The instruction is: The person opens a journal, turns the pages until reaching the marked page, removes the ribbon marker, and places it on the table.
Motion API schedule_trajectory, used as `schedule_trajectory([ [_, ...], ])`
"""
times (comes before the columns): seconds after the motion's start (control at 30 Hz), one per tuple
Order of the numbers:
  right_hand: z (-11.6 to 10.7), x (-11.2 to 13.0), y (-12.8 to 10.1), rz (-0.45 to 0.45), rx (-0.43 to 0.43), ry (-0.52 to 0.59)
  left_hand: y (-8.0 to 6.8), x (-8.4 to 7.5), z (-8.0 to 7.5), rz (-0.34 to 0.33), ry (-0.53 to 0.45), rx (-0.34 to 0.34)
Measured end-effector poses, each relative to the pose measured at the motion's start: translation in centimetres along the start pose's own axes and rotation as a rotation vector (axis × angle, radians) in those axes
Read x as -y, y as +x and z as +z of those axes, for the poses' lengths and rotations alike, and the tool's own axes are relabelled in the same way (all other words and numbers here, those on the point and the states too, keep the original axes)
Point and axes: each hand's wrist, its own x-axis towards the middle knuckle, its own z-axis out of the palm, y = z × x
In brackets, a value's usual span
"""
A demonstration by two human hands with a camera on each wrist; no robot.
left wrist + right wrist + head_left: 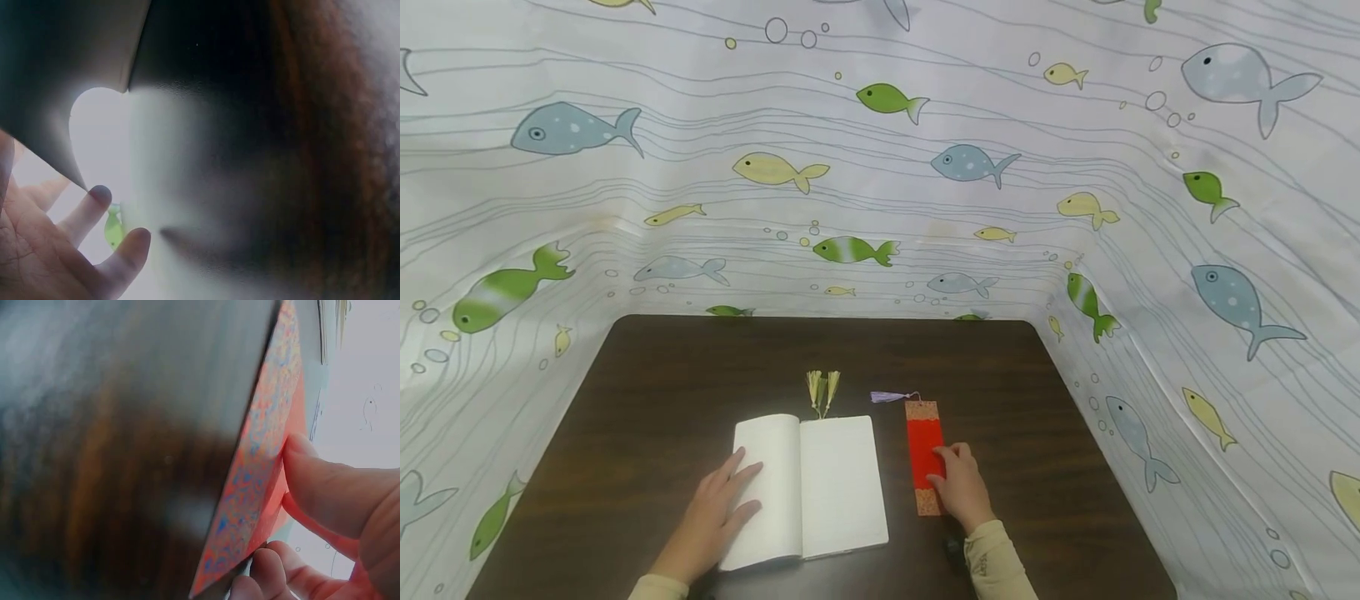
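Bookmark [924,455], red with patterned ends and a purple tassel [889,397]: flat on the worktop [655,392] just right of the book, its near edge tipped up (wrist view) in my right hand [961,487], pinched thumb against fingertips as far as I can tell.

Open book [831,487], blank pages: kept flat by my left hand [718,517], fingers spread and straight on the left page, forearm reaching in from the near edge.
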Motion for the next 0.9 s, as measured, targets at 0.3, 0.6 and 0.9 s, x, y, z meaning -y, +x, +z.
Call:
schedule_trajectory([
  [0.3, -0.3, 1.8, -0.5, -0.165, -0.05, -0.128, 0.1, -0.3, 0.1, 0.001, 0.018, -0.006],
  [0.6, 1.0, 5.5, -1.0, -0.456, 0.374, -0.088, 0.2, -0.6, -0.1, 0.011, 0.018, -0.028],
  [0.9, 2.3, 6.0, -1.8, -0.429, 0.395, -0.163, -0.1, -0.4, 0.0, 0.041, 0.017, -0.055],
])
